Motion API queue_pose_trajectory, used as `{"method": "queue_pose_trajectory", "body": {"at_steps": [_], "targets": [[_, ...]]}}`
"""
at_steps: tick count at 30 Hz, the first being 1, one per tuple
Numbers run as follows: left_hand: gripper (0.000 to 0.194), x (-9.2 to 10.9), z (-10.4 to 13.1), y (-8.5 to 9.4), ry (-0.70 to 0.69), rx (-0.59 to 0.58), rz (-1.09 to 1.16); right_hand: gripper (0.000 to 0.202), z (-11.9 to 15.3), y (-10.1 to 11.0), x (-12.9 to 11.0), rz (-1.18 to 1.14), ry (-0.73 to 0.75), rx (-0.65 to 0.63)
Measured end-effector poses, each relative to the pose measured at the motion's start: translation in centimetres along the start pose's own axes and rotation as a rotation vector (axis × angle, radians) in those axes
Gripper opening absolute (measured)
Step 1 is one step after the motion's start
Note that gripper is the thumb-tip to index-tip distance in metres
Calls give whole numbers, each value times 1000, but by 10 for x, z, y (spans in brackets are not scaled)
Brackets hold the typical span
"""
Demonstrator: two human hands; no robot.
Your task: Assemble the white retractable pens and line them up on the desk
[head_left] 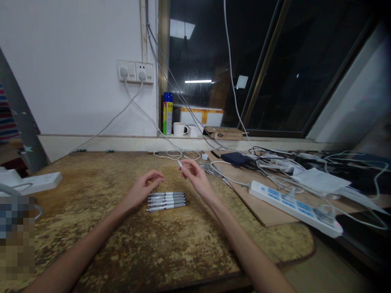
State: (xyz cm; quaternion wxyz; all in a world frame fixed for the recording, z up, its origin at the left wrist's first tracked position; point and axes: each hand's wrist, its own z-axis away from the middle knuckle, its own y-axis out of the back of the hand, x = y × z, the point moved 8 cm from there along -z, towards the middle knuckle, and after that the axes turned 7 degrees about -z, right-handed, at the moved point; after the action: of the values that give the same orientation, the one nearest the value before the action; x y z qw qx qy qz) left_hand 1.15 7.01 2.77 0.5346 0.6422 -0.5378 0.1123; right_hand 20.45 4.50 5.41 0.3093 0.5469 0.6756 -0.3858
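Several pens (166, 201) with clear, white and grey barrels lie side by side in a row on the worn wooden table (128, 248). My left hand (143, 188) hovers at the left end of the row, its fingers loosely curved with a gap to the thumb and nothing visible in them. Up and to the right of the pens, my right hand (195, 177) is closed, its thumb and fingers pinching a slim white pen (180, 163). Only one end of that pen shows; the rest is hidden by the fingers.
A white power strip (293, 207) and tangled cables (275, 162) lie on a brown board (262, 215) at right. Another power strip (45, 180) is at left. A spray can (168, 114), a mug (180, 129) and a cardboard box (224, 133) stand on the sill.
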Motion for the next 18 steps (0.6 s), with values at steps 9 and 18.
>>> {"method": "queue_pose_trajectory", "body": {"at_steps": [9,18], "targets": [[30,16,3,-16,-19,-105,194,22,19,-35,5,397,71,-345],[28,-15,-5,4,56,11,84,33,8,6,31,694,-103,-162]]}}
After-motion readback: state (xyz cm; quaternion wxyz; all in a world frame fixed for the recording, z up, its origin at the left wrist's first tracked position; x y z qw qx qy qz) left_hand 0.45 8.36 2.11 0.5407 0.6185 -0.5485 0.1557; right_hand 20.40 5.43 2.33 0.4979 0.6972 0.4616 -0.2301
